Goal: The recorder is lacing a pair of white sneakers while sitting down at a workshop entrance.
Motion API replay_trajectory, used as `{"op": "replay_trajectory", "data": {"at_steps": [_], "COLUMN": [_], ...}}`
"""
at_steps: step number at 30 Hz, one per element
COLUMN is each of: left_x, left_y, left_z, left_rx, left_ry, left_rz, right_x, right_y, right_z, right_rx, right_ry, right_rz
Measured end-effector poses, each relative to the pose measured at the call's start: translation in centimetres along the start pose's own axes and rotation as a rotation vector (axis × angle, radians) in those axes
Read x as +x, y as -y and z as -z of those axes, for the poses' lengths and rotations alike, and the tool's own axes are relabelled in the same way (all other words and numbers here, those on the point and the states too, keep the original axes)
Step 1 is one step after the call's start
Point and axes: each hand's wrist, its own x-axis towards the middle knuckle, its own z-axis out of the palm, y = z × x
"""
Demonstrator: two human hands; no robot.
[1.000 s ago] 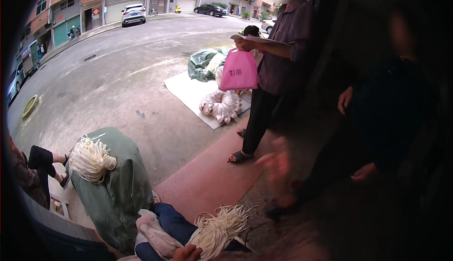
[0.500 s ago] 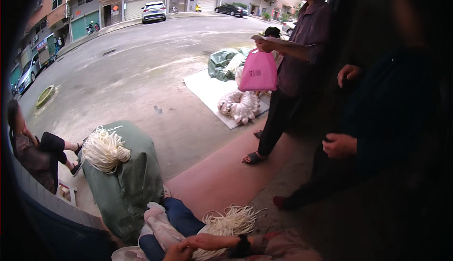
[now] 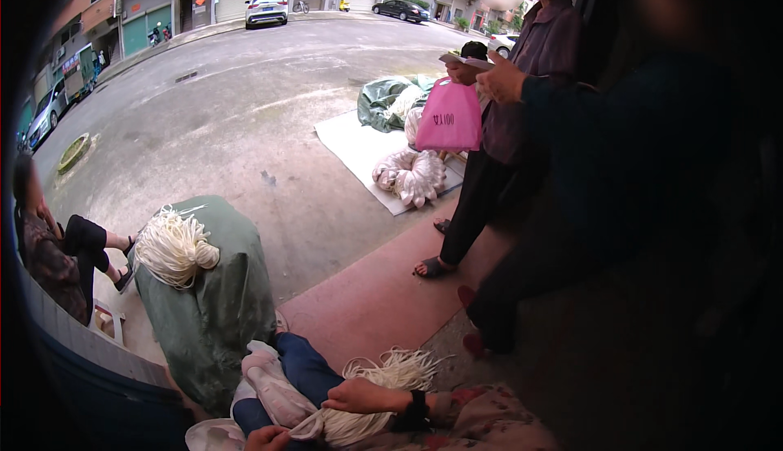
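A bundle of cream cords (image 3: 402,371) lies across my lap, over blue trousers (image 3: 308,369). My right hand (image 3: 359,395), with a black band at the wrist, is closed above the cords; what its fingers hold, if anything, is hidden. At the lower edge, my left hand (image 3: 267,439) closes on the gathered end of pale cord (image 3: 308,427). Between the hands and the green sack, a pinkish-white translucent bag (image 3: 273,376) rests on my leg.
A full green sack (image 3: 232,304) stands ahead, topped by another cream cord bundle (image 3: 175,247). To the left a person (image 3: 53,247) sits. At right, one person (image 3: 530,84) holds paper and a pink bag (image 3: 450,117); another in dark clothes (image 3: 636,149) stands close.
My hands have moved apart, the left one toward the lower left. The person in dark clothes has stepped forward and stretched a hand toward the paper. The whole view has shifted slightly.
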Motion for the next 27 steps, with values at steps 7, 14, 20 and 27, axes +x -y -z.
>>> {"op": "replay_trajectory", "data": {"at_steps": [7,14,20,27], "left_x": [2.8,4.1,2.5,3.1], "left_y": [2.3,3.2,3.1,5.3], "left_z": [-0.9,-2.3,-0.2,-1.4], "left_rx": [0.265,0.250,-0.371,-0.338], "left_ry": [-0.127,-0.079,-0.088,-0.187], "left_rz": [-0.052,-0.086,-0.004,0.012], "right_x": [1.2,4.2,4.5,5.0], "right_y": [-1.6,1.3,0.0,2.8], "right_z": [-2.6,-8.5,-9.3,-8.9], "right_rx": [-0.013,0.768,0.484,0.641], "right_ry": [-0.099,0.373,0.377,0.321], "right_rz": [0.102,-0.026,-0.095,0.027]}}
